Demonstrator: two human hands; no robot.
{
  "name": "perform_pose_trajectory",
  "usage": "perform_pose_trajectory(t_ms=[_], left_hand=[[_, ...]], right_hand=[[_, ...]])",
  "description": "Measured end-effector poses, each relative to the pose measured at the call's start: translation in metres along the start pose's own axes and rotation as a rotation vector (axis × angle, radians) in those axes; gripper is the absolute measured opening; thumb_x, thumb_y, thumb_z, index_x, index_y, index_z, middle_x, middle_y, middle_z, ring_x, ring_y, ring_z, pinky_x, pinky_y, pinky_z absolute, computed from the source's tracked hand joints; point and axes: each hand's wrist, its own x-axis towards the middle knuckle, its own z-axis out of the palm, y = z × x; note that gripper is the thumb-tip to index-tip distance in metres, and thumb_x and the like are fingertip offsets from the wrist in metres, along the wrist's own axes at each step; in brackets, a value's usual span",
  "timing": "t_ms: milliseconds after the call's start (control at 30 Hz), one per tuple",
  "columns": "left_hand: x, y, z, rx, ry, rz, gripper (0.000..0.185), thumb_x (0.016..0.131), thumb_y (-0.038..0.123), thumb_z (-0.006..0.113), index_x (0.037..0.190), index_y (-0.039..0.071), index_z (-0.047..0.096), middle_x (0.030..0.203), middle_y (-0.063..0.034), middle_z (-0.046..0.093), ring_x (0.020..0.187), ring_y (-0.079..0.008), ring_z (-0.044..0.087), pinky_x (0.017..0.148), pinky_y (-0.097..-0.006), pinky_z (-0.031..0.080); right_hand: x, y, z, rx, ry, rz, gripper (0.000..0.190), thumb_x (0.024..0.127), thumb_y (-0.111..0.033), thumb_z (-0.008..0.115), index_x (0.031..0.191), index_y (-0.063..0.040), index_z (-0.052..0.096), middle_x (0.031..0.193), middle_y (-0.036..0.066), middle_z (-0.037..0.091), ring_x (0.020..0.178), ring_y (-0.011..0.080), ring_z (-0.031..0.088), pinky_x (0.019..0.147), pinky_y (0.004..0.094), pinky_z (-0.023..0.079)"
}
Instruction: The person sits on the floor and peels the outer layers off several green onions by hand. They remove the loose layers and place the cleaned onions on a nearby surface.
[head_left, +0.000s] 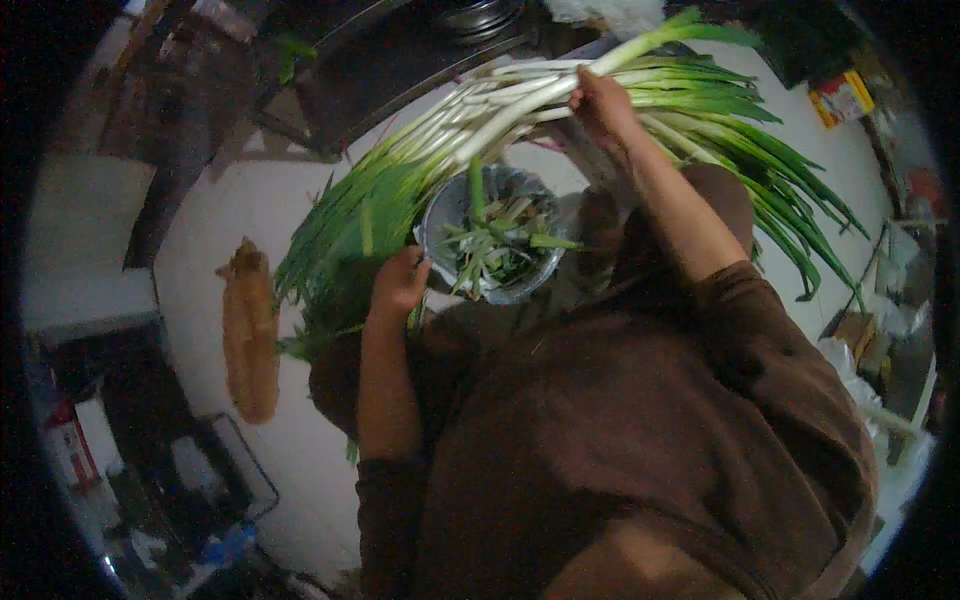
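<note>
My right hand (602, 107) is closed around the white stalk of a long green onion (517, 109), whose leafy end points to the upper right. Below it lies a large heap of green onions (450, 112), with green leaves spread to both sides. In front of me stands a lined bin (559, 259) holding trimmed leaves and scraps (499, 247). My left hand (403, 277) is at the bin's left rim, beside dark green leaves; whether its fingers grip the rim or a leaf cannot be made out.
A tan dog (252, 337) is on the pale floor (191, 225) at the left. Dark furniture (360, 67) stands beyond the onions. A red and yellow package (841, 99) lies at the upper right, and clutter with plastic bags (896, 315) lines the right side.
</note>
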Motion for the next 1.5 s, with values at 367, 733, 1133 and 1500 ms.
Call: perform_pose_trajectory(t_ms=[367,733,1133,1500], left_hand=[[-0.005,0.245,-0.034,-0.018,0.132,0.361,0.044,0.09,0.016,0.05,0.131,0.0,0.041,0.121,-0.0154,0.054,0.106,-0.0264,0.055,0.089,-0.0338,0.043],[-0.032,0.252,-0.028,-0.675,0.069,-0.002,0.019,0.095,0.015,0.045,0.108,0.002,0.049,0.063,0.0009,0.044,0.046,-0.0047,0.036,0.04,-0.02,0.03],[-0.049,0.226,-0.03,-0.711,0.311,-0.036,0.04,0.095,0.039,0.039,0.103,0.003,0.056,0.062,0.0004,0.048,0.044,-0.0067,0.039,0.039,-0.0209,0.032],[-0.069,0.241,-0.045,-0.848,0.384,-0.022,0.049,0.093,0.045,0.038,0.099,-0.002,0.051,0.054,0.0008,0.041,0.041,-0.0073,0.033,0.038,-0.0227,0.026]], right_hand=[[-0.136,0.001,0.062,-0.185,-0.261,-0.342,0.019,0.089,-0.021,0.059,0.095,-0.003,0.054,0.076,0.005,0.062,0.055,0.0102,0.057,0.049,0.0249,0.05],[-0.144,-0.087,-0.144,-0.976,0.162,-0.741,0.021,0.09,-0.022,0.055,0.097,-0.004,0.061,0.088,0.011,0.061,0.08,0.0202,0.059,0.071,0.032,0.048],[-0.097,0.02,-0.313,-1.64,0.397,0.049,0.04,0.081,-0.04,0.059,0.097,-0.003,0.063,0.099,0.021,0.062,0.094,0.0376,0.06,0.081,0.0465,0.048],[-0.047,0.02,-0.381,-0.226,0.219,0.089,0.028,0.084,-0.03,0.059,0.102,-0.008,0.06,0.094,0.01,0.063,0.086,0.025,0.06,0.074,0.0405,0.049]])
